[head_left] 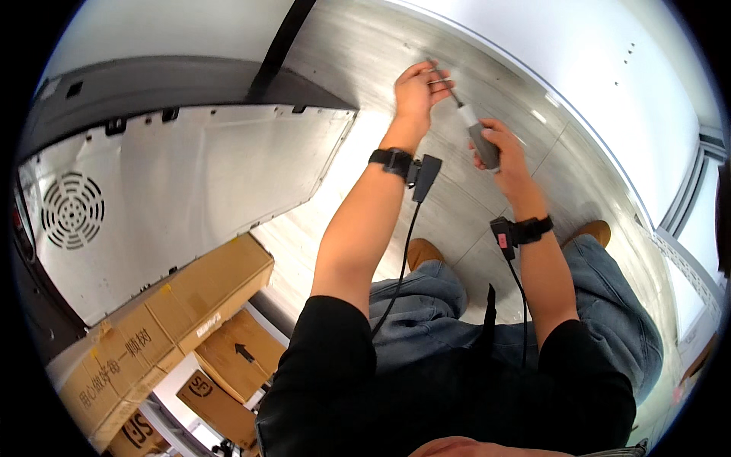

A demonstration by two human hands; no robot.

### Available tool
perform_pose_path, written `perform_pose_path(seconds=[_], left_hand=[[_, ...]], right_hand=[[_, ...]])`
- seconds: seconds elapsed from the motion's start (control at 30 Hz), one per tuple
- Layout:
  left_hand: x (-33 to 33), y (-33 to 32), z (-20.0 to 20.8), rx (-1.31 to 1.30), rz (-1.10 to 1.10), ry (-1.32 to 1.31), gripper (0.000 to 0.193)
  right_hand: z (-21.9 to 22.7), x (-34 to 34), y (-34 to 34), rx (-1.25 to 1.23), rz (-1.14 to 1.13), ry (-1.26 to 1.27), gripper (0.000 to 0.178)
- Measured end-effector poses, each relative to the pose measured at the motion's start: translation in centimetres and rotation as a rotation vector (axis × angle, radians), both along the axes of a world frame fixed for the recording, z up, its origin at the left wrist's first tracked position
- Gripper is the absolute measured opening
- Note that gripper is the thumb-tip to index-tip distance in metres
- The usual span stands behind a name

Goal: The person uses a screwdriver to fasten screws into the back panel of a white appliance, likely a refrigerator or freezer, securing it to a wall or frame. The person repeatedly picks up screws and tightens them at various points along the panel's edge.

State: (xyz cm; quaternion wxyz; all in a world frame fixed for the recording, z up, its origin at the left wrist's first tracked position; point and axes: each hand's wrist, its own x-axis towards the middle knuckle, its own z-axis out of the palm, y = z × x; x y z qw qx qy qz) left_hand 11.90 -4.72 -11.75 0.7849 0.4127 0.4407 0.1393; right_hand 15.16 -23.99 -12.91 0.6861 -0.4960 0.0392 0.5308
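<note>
A screwdriver [483, 142] with a thick grey handle, a pale collar and a long thin dark shaft is held over the floor. My right hand [505, 156] is closed around its handle. The shaft points up and to the left, toward my left hand [418, 96]. There the fingers curl about the shaft close to its tip, thumb and forefinger nearly together. Whether a small part sits at the tip is too small to tell. Both wrists wear black straps with small black boxes and cables.
To the left stands a large metal-panelled housing [205, 175] with a round slotted vent [72, 211]. Below it are a long cardboard box [179, 305] and several smaller cartons. A big white panel [601, 84] borders the right side. Wood-look floor [464, 198] lies between them.
</note>
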Motion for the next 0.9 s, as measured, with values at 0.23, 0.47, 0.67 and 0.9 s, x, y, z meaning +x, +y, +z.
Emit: perform_pose_path(seconds=[0.23, 0.47, 0.67, 0.9], left_hand=[[-12.0, 4.9, -0.3, -0.033, 0.318, 0.066, 0.031], [-15.1, 7.3, -0.3, 0.014, 0.344, 0.077, 0.027], [-14.4, 7.9, 0.0, 0.077, 0.328, 0.143, 0.025], [-14.4, 8.0, -0.5, 0.097, 0.360, 0.167, 0.024]], right_hand=[[0.9, -6.9, 6.7, -0.075, 0.422, -0.052, 0.034], [1.0, -10.0, 9.0, -0.049, 0.456, -0.016, 0.036], [1.0, -9.9, 9.9, -0.074, 0.434, 0.009, 0.030], [0.9, -9.1, 10.2, -0.080, 0.447, 0.011, 0.031]])
